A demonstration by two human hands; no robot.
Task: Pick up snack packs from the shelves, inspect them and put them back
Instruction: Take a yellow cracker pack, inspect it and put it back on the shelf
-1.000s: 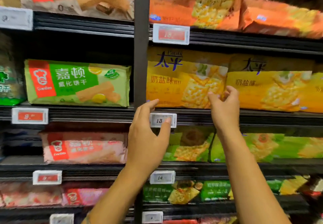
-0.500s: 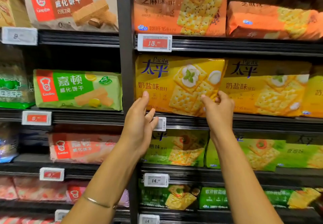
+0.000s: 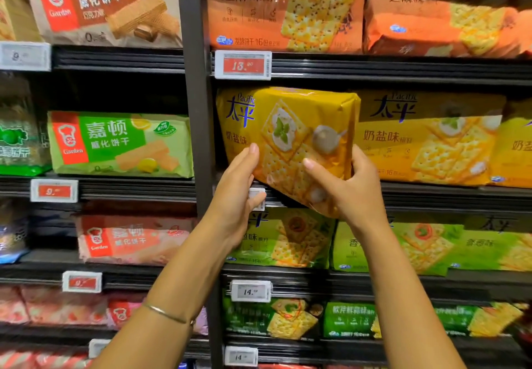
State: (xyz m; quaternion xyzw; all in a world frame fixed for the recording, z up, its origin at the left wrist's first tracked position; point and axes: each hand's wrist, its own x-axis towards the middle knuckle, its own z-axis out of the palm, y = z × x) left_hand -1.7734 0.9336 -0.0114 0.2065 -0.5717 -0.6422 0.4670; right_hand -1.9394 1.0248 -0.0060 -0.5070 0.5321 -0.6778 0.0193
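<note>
- A thin metal bangle (image 3: pixel 165 313) is being worn on the left forearm, nearest the camera.
- The left hand (image 3: pixel 233 196) is being pressed under the lower left corner of the glossy yellow plastic cracker pack (image 3: pixel 290 138), fingers fairly straight, thumb up on its front.
- The right hand (image 3: pixel 349 187) is being curled round the pack's lower right edge, thumb across the front.
- The pack is being held tilted, long axis running left to right, lower right corner dipping past the black shelf lip (image 3: pixel 431 193), so both hands are sitting right below it.
- Crinkly film, blocky shape, probably slippery-ish.
- Behind it, a matching yellow pack (image 3: pixel 426 138) is being left lying on the shelf.
</note>
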